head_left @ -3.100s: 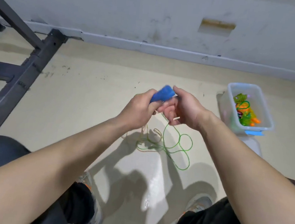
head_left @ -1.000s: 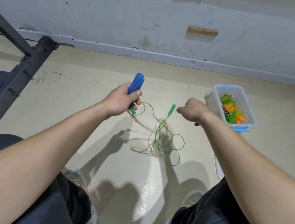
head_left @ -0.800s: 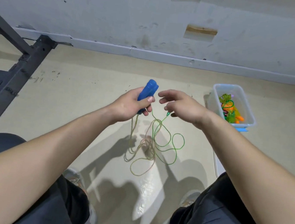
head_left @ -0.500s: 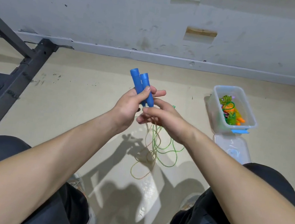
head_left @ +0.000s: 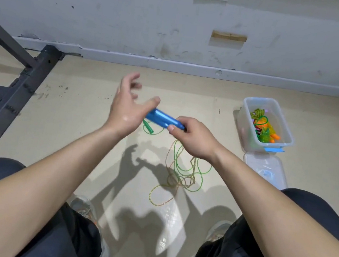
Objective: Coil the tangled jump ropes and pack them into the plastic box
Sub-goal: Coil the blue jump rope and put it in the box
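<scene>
My right hand (head_left: pixel 192 138) is shut on the blue handles (head_left: pixel 162 119) of a jump rope, held level and pointing left. My left hand (head_left: pixel 127 107) is spread open just left of them, its thumb touching the handles' far end. A yellowish cord (head_left: pixel 161 199) and a green rope (head_left: pixel 183 168) hang from the hands and lie tangled on the floor below. A green handle (head_left: pixel 148 127) dangles under the left hand. The clear plastic box (head_left: pixel 248 118) stands at the right, with coiled green and orange ropes (head_left: pixel 262 128) inside.
The box's clear lid (head_left: pixel 265 171) lies on the floor in front of it, by my right knee. A dark metal frame (head_left: pixel 14 93) runs along the left. The wall and its baseboard (head_left: pixel 171 65) close the far side. My shoes and knees are below.
The blue handles went from upright in my left hand to level in my right hand. My left hand let go and spread open. The green handle now hangs lower left.
</scene>
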Demonstrator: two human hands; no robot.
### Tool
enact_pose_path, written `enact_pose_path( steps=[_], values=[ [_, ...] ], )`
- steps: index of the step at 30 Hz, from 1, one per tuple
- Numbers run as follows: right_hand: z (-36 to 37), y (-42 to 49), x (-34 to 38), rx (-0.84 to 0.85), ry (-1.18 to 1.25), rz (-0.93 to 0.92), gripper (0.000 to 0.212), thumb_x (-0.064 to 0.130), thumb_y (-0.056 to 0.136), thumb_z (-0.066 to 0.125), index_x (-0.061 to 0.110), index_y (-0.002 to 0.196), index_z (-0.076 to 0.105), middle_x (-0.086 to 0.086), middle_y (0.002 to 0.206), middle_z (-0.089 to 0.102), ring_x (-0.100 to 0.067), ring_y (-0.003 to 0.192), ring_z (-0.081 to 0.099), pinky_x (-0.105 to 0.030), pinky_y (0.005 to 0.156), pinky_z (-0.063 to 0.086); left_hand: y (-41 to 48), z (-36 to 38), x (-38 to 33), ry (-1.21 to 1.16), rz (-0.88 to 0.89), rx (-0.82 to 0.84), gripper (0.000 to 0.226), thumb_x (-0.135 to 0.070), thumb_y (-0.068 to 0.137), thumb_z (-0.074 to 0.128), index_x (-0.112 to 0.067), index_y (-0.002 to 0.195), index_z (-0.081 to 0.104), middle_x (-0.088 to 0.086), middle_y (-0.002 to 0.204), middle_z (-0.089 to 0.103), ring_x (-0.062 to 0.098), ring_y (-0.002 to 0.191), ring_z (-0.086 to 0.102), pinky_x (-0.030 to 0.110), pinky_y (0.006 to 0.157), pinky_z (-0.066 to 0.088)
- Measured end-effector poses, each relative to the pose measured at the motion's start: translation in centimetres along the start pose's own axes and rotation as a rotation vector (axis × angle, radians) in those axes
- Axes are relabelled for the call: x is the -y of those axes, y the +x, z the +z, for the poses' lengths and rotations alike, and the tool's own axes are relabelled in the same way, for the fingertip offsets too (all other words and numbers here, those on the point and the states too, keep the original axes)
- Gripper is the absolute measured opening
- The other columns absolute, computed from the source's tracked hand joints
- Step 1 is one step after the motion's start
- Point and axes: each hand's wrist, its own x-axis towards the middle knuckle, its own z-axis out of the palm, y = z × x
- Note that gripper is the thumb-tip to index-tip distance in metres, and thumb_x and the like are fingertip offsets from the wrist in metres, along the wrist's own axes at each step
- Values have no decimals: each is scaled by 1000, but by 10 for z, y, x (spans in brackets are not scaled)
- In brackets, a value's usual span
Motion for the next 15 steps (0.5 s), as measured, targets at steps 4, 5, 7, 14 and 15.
enact_pose_path(
  steps=[4,5,7,14,15],
  values=[
    [3,-4,0,152,-98,7,28,31,95,61,14,74,56,8,59,43,-11,54,39,-30,56,29,-13,0,-3,721,552,492,52,-71,85,43,-41,127,53,-18,117,65,8,113,55,40,109,25],
    [4,-4,0,178,-80,20,27,28,94,62,12,72,58,7,59,41,-12,54,36,-29,55,28,-21,7,0,722,478,657,50,-70,90,38,-40,129,50,-15,104,68,9,101,58,38,106,28],
    [3,-5,-2,213,22,53,28,26,92,66,18,65,61,5,60,38,-15,57,32,-31,55,26,-30,17,7,584,274,810,38,-57,100,37,-33,128,48,-8,81,66,15,84,58,34,89,39],
    [-11,-2,-13,98,324,71,25,24,81,84,11,82,63,11,55,41,-8,51,34,-26,51,26,-21,13,4,156,-37,878,43,-32,107,43,4,91,60,1,72,61,11,63,60,22,65,49],
    [-12,-2,-14,74,336,69,26,24,80,84,13,86,62,11,56,43,-9,53,37,-27,53,27,-21,10,5,131,-69,887,44,-32,107,43,6,95,60,2,74,60,14,63,62,23,66,51]
  ],
)
